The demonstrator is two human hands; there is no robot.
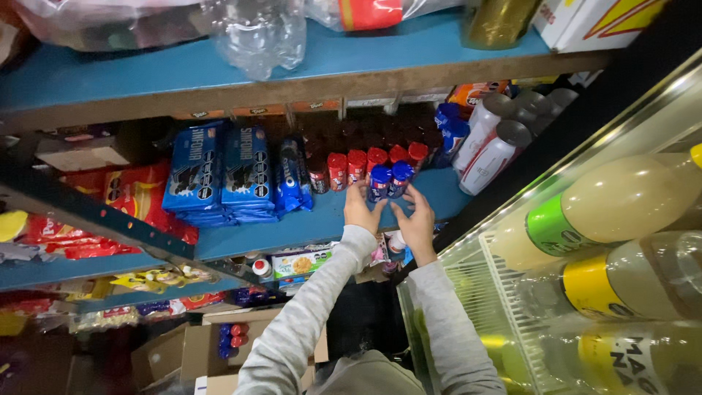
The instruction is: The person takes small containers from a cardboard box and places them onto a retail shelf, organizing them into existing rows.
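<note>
Shelved: red snack tubes [365, 162] already lined on the blue shelf [307, 223].
In hand: left hand [360, 208] and right hand [417, 219] each grasp a blue tube [379, 183].
Left: box [219, 347] below holds more.

Between my left hand [360, 207] and my right hand [417, 222] I count two blue-topped snack tubes [389, 181], and right behind them stands a row of five red-topped tubes [365, 162]. To the left on the same blue shelf [307, 227] I count two flat stacks of blue biscuit packs [219, 172] plus one blue biscuit roll [292, 175] standing on its side, and to the right at least three white and grey cans [497, 143] lying tilted. In the glass-fronted cooler [468, 292] beside me I count three pale drink bottles [621, 241], one with a green label and two with yellow.
</note>
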